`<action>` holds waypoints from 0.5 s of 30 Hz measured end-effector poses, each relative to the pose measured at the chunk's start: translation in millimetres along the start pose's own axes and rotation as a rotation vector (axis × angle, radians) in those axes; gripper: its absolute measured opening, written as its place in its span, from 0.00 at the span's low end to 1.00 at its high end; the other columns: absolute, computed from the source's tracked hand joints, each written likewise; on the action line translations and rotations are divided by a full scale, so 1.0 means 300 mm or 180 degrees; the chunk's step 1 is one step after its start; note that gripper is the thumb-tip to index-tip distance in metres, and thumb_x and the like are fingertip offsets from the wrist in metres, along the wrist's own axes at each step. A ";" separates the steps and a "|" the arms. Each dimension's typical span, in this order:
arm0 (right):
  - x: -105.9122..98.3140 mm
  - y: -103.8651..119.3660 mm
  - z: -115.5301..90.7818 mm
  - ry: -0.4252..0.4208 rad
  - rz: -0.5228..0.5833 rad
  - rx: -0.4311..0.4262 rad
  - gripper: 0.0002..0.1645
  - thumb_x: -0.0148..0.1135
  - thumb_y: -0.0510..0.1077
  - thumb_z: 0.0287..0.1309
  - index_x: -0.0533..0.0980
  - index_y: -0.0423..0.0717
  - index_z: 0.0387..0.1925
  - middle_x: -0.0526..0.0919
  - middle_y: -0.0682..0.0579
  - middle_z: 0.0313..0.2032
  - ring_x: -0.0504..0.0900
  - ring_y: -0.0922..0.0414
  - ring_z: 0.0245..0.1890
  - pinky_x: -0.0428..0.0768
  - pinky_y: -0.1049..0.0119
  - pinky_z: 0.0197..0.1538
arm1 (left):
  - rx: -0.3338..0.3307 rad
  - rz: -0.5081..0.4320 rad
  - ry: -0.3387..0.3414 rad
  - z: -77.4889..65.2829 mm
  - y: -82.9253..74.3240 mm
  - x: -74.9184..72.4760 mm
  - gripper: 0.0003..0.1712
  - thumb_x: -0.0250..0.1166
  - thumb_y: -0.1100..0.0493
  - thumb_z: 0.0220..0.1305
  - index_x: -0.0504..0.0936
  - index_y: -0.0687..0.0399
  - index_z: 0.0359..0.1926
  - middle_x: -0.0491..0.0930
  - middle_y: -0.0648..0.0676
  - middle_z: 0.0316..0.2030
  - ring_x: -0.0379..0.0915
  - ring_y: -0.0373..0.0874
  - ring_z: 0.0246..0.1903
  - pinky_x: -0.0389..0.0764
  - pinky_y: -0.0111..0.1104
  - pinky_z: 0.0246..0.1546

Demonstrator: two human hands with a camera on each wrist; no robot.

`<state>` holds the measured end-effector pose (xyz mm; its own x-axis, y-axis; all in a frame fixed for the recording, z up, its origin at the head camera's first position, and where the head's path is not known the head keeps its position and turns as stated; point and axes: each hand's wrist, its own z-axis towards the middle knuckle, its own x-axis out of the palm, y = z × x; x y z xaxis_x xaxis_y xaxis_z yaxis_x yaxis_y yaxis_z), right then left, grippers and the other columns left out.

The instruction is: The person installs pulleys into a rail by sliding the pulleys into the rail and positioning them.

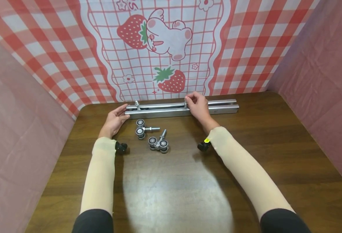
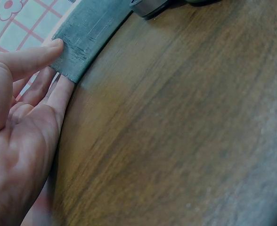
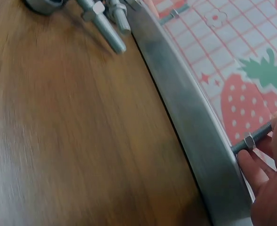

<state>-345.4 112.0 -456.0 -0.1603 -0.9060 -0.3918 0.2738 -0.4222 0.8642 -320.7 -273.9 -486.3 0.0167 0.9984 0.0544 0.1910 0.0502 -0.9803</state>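
Observation:
A long slotted metal rail [image 1: 162,113] lies across the far part of the table, its slot facing up. My left hand [image 1: 114,121] holds the rail's left end, the thumb against the front face and fingers around the end. My right hand [image 1: 198,108] pinches a threaded bolt [image 3: 256,139] with a nut on it, which sticks up from the slot right of the middle. Another bolt [image 1: 137,105] stands up from the slot near the left end. What sits inside the rail below the bolts is mostly hidden.
Two roller trolleys, one on its side [image 1: 141,130] and one with its bolt pointing away [image 1: 159,145], lie on the wooden table [image 1: 176,187] in front of the rail. A checked strawberry cloth [image 1: 171,64] hangs behind, close to the rail. Pink cloths flank both sides.

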 end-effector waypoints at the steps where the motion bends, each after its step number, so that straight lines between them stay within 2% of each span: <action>1: 0.013 0.005 -0.001 0.0015 0.0013 -0.0001 0.13 0.67 0.41 0.80 0.86 0.33 0.53 0.93 0.32 0.50 0.82 0.65 0.37 0.79 0.79 0.43 | 0.0000 -0.0010 0.0000 0.001 0.001 0.000 0.44 0.61 0.75 0.81 0.57 0.56 0.90 0.52 0.62 0.92 0.53 0.50 0.90 0.79 0.14 0.71; 8: 0.082 0.048 -0.005 0.0103 -0.0023 0.0034 0.13 0.67 0.42 0.81 0.87 0.36 0.54 0.93 0.34 0.50 0.89 0.46 0.47 0.88 0.64 0.53 | 0.0000 -0.0022 0.0005 0.003 0.001 0.000 0.43 0.60 0.74 0.82 0.57 0.56 0.90 0.53 0.61 0.92 0.52 0.52 0.91 0.81 0.17 0.72; 12: 0.120 0.071 -0.002 0.0204 -0.0071 0.0045 0.13 0.67 0.43 0.81 0.86 0.37 0.53 0.93 0.35 0.51 0.89 0.43 0.50 0.90 0.53 0.60 | -0.0011 -0.0019 -0.0007 0.000 -0.002 -0.002 0.43 0.60 0.73 0.82 0.57 0.55 0.90 0.53 0.61 0.92 0.53 0.51 0.90 0.81 0.17 0.72; 15: 0.148 0.087 0.002 0.0256 -0.0113 0.0040 0.12 0.67 0.44 0.81 0.86 0.37 0.52 0.93 0.36 0.51 0.89 0.43 0.51 0.89 0.50 0.63 | -0.0002 -0.0049 -0.0011 0.001 -0.002 0.000 0.44 0.59 0.76 0.81 0.57 0.57 0.90 0.52 0.62 0.92 0.53 0.49 0.90 0.82 0.14 0.70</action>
<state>-345.9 60.8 -450.8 -0.0927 -0.8903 -0.4459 0.2574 -0.4541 0.8530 -321.2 -273.9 -485.9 0.0103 0.9976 0.0688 0.1918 0.0655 -0.9792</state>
